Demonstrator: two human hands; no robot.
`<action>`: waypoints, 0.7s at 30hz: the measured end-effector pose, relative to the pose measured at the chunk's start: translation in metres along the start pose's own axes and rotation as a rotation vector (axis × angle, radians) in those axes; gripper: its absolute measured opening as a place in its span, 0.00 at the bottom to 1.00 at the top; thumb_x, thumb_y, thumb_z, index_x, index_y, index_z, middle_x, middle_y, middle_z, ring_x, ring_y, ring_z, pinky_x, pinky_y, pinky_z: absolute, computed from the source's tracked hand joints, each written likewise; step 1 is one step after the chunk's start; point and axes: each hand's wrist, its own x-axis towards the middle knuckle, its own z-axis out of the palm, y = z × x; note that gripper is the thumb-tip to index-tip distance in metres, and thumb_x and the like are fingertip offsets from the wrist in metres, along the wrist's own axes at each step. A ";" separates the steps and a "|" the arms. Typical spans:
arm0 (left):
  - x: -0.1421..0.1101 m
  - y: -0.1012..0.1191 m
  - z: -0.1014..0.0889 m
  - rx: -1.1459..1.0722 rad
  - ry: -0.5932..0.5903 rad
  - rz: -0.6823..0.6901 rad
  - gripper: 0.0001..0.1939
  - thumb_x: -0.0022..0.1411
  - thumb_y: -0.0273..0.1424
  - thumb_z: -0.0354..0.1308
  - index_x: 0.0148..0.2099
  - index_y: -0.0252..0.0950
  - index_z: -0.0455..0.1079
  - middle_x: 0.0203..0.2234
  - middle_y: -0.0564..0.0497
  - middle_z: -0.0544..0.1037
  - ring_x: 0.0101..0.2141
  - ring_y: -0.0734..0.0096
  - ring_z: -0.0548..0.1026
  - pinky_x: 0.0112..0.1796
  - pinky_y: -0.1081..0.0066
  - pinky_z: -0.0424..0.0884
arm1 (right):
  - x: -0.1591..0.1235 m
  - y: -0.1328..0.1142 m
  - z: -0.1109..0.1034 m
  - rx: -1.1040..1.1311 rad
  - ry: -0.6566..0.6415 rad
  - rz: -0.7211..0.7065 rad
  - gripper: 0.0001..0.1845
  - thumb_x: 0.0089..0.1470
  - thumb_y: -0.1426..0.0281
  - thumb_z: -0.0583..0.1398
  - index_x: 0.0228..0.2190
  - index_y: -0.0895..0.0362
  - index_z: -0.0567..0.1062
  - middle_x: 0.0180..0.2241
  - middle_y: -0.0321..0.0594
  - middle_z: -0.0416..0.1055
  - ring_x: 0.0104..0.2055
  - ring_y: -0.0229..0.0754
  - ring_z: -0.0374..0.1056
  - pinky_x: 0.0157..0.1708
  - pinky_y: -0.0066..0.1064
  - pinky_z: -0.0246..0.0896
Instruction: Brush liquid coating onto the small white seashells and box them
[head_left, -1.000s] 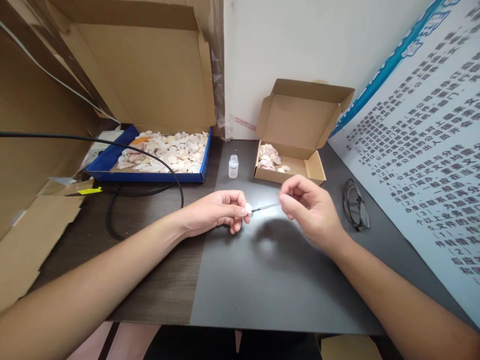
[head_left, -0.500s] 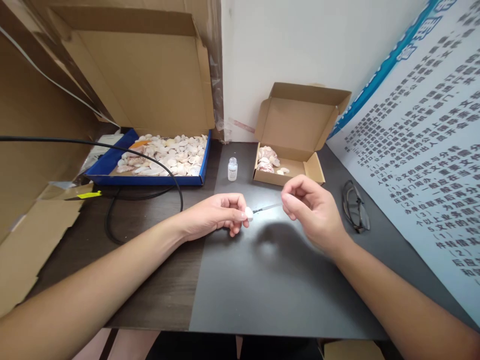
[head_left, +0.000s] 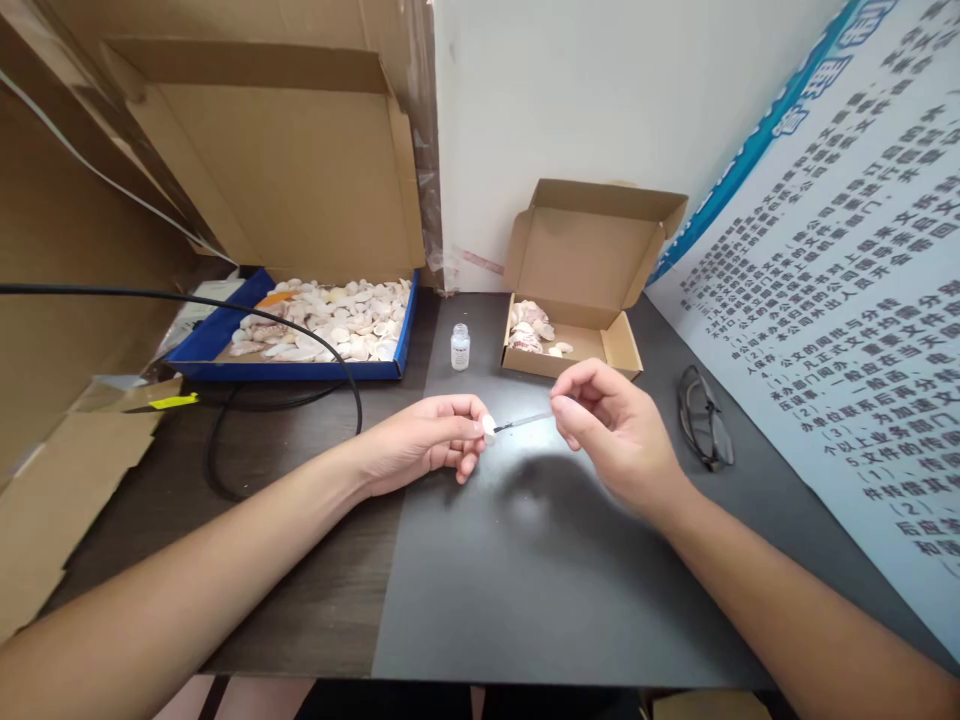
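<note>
Shell (head_left: 489,430) pinched in left hand (head_left: 431,438); thin dark-tipped stick (head_left: 528,420) pinched in right hand (head_left: 619,430).

Shows matt brown cardboard inside 2 boxes, the large shell box (head_left: 277,170) and the small shell box (head_left: 577,255), with smooth blue on the large one's outer walls. Changes across the worktop (head_left: 525,590) from dark wood grain to smooth grey with a soft sheen. Looks pale and matt on the held shell (head_left: 489,430), translucent on the thin applicator (head_left: 529,419), clear and glossy on the vial (head_left: 460,350), glass or plastic unclear.
</note>
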 end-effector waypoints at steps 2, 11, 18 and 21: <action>0.000 0.000 0.001 -0.007 -0.004 -0.004 0.05 0.59 0.27 0.62 0.36 0.32 0.69 0.25 0.53 0.72 0.23 0.79 0.70 0.26 0.77 0.69 | 0.000 0.000 0.000 -0.049 0.005 0.010 0.06 0.56 0.68 0.61 0.30 0.55 0.68 0.22 0.29 0.58 0.22 0.33 0.55 0.23 0.28 0.52; -0.001 0.000 0.001 -0.003 -0.001 0.000 0.05 0.58 0.27 0.62 0.35 0.32 0.69 0.25 0.53 0.72 0.24 0.79 0.70 0.27 0.77 0.69 | 0.002 0.003 -0.001 0.002 0.002 0.048 0.08 0.55 0.67 0.61 0.29 0.55 0.67 0.21 0.29 0.59 0.23 0.33 0.54 0.24 0.28 0.52; -0.001 0.001 0.002 -0.007 0.004 0.004 0.06 0.58 0.27 0.63 0.36 0.32 0.69 0.25 0.53 0.72 0.24 0.78 0.69 0.27 0.77 0.69 | 0.002 0.003 -0.001 -0.040 -0.006 0.053 0.08 0.55 0.66 0.61 0.29 0.55 0.68 0.21 0.29 0.59 0.23 0.33 0.53 0.24 0.29 0.51; -0.002 0.001 0.002 -0.001 0.006 0.002 0.06 0.57 0.28 0.63 0.35 0.33 0.68 0.25 0.53 0.72 0.24 0.78 0.69 0.27 0.77 0.68 | 0.003 0.003 -0.001 0.036 0.000 0.055 0.08 0.57 0.65 0.60 0.30 0.55 0.67 0.21 0.29 0.59 0.22 0.34 0.53 0.24 0.29 0.52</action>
